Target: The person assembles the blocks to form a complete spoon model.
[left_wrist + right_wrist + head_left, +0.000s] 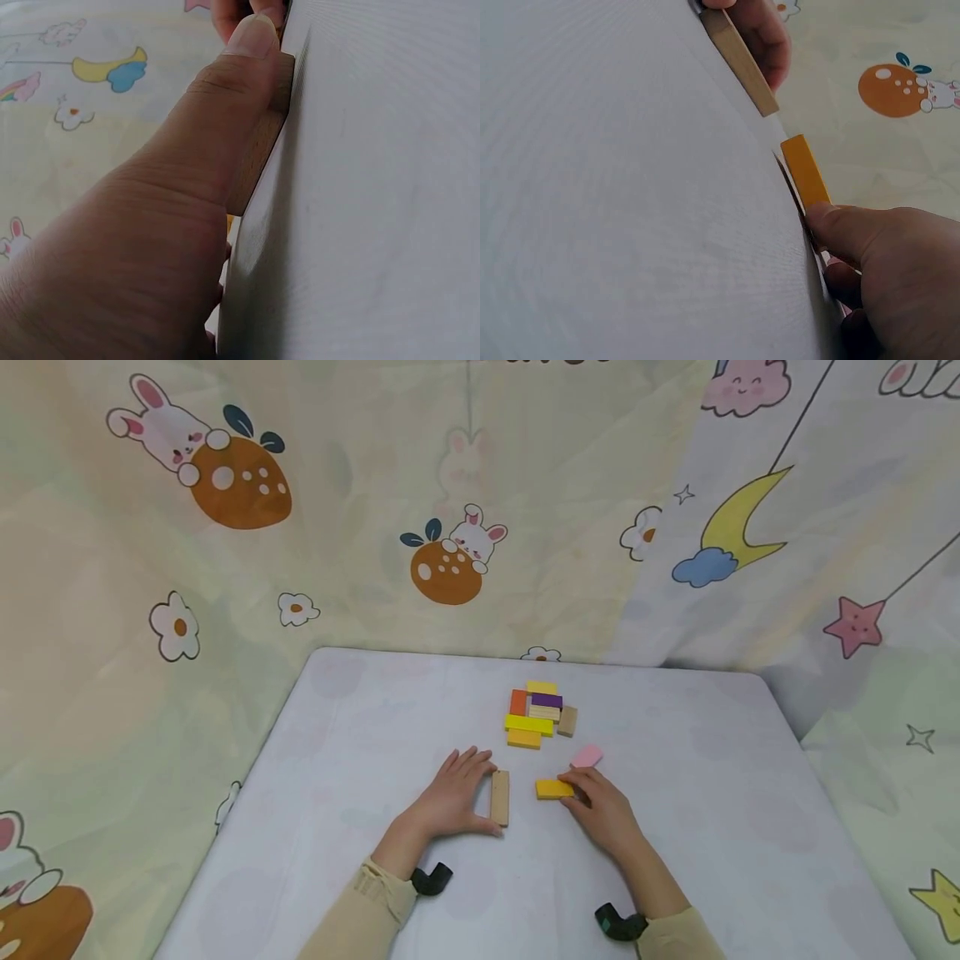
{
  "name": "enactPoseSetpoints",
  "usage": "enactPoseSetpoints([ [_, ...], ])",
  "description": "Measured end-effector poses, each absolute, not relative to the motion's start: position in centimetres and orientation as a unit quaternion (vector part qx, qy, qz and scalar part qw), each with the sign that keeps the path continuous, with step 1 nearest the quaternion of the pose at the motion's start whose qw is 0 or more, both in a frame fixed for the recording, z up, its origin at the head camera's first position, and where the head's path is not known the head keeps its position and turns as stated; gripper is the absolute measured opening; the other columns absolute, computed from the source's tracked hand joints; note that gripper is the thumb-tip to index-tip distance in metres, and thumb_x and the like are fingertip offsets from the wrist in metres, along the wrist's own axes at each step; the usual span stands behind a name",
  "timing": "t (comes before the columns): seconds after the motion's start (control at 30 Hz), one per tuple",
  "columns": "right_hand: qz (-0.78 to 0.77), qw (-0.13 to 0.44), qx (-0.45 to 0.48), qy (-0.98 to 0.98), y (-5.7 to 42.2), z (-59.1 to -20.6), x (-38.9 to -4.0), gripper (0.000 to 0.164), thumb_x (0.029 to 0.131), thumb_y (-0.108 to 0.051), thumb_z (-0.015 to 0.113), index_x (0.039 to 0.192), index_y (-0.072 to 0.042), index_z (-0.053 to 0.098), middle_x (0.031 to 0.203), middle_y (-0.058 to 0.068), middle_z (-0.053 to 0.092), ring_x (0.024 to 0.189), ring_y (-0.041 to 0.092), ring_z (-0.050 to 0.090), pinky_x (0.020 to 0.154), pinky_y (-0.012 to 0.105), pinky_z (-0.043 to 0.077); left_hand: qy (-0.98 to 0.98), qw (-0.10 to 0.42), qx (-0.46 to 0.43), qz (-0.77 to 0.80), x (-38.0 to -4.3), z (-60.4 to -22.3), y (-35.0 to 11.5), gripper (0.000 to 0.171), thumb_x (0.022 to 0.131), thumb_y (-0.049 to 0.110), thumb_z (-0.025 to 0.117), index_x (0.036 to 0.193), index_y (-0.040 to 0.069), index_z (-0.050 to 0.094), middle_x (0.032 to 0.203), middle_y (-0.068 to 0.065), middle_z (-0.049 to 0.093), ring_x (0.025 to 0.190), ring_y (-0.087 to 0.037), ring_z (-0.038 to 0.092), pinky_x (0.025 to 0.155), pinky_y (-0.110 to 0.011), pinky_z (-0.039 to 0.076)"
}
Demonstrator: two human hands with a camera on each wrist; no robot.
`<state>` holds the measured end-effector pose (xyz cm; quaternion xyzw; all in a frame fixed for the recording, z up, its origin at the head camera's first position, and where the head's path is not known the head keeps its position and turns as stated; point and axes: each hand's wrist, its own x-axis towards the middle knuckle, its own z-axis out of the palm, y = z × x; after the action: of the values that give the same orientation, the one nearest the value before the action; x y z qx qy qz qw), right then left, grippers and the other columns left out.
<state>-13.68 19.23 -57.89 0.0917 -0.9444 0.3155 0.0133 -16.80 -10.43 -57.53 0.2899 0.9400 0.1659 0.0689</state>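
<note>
At the near side of the white table (765, 827), a black wrist device (432, 880) sits by the left cuff and another by the right. Further in, the left hand (450, 800) spans the pale bare-wood oblong block (500, 799) lengthwise, thumb at its near end and forefinger at its far end; grip judged adequate. To its right, the right hand (605, 812) pinches the right end of the amber-yellow oblong block (550, 789) between thumb and fingers, leaving the left end free. The two blocks are apart, the bare-wood one pointing away from the wearer, the amber-yellow one crosswise. Whether the latter bears on the table cannot be determined. Recommended: steady the bare-wood block by its ends, guide the amber-yellow block level and slowly, and correct any skew before release, since an end-only pinch may let it twist. Just beyond the right fingers lies the pink flat block (587, 755); contact undetermined, and the knuckles should avoid nudging it. Farther off, the group of multicoloured oblong blocks (528, 724) lies close together; outstretched fingers should stay clear. Behind hangs printed cloth (562, 585).
</note>
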Motion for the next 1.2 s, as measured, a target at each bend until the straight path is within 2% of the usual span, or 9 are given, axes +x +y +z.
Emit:
enactPoseSetpoints([
  [0.17,0.333,0.005,0.088,-0.939,18.9,-57.5,-14.0,0.03,0.092,-0.027,0.071,0.122,-0.025,0.066,0.128,-0.004,0.06,0.11,0.017,0.059,0.097,0.045,0.055,0.942,0.079,0.277,0.175,-16.8,-57.5,-10.3,0.113,0.061,0.092,0.058,0.145,0.019,0.042,0.164,-0.003,0.025,0.153,-0.024,0.018,0.128,-0.049,0.008],
  [0.27,0.351,-0.007,0.09,-0.932,18.5,-57.2,-14.5,0.03,0.092,-0.027,0.071,0.122,-0.026,0.066,0.124,-0.006,0.06,0.105,0.015,0.057,0.097,0.043,0.055,0.939,0.088,0.272,0.19,-16.9,-57.4,-10.3,0.113,0.062,0.09,0.06,0.148,0.02,0.039,0.166,-0.004,0.019,0.154,-0.024,0.016,0.127,-0.049,0.008],
  [0.37,0.364,-0.014,0.094,-0.927,17.7,-57.0,-15.3,0.03,0.092,-0.028,0.071,0.122,-0.027,0.065,0.121,-0.008,0.06,0.099,0.013,0.054,0.092,0.037,0.055,0.936,0.092,0.257,0.223,-17.0,-57.4,-10.5,0.105,0.07,0.084,0.061,0.151,0.023,0.035,0.166,-0.002,0.017,0.153,-0.024,0.018,0.127,-0.048,0.012],
  [0.5,0.374,-0.019,0.093,-0.923,16.3,-56.9,-16.6,0.03,0.092,-0.029,0.071,0.121,-0.026,0.066,0.119,-0.007,0.06,0.092,0.014,0.052,0.083,0.031,0.053,0.928,0.084,0.239,0.272,-17.2,-57.7,-10.9,0.088,0.085,0.072,0.057,0.155,0.026,0.029,0.165,0.002,0.022,0.151,-0.023,0.023,0.126,-0.047,0.02],
  [0.7,0.364,-0.023,0.101,-0.925,14.3,-56.9,-18.1,0.033,0.093,-0.032,0.07,0.125,-0.027,0.065,0.12,-0.007,0.06,0.088,0.015,0.052,0.078,0.029,0.051,0.924,0.073,0.252,0.278,-17.3,-57.7,-11.0,0.086,0.088,0.067,0.059,0.157,0.028,0.025,0.163,0.002,0.027,0.15,-0.023,0.025,0.125,-0.046,0.022],
  [1.03,0.328,-0.025,0.111,-0.938,12.2,-56.7,-19.0,0.033,0.093,-0.033,0.07,0.124,-0.024,0.067,0.117,-0.005,0.062,0.085,0.015,0.051,0.073,0.028,0.047,0.935,0.056,0.268,0.227,-17.3,-57.9,-11.1,0.081,0.089,0.064,0.06,0.156,0.031,0.029,0.163,0.0,0.027,0.15,-0.026,0.026,0.124,-0.047,0.025],
  [1.2,0.297,-0.03,0.11,-0.948,11.7,-56.9,-19.1,0.032,0.092,-0.035,0.07,0.122,-0.025,0.067,0.121,-0.006,0.063,0.092,0.014,0.054,0.084,0.032,0.054,0.935,0.047,0.287,0.203,-17.4,-58.1,-11.3,0.071,0.091,0.063,0.056,0.152,0.03,0.039,0.162,-0.001,0.03,0.151,-0.027,0.025,0.125,-0.046,0.022],
])
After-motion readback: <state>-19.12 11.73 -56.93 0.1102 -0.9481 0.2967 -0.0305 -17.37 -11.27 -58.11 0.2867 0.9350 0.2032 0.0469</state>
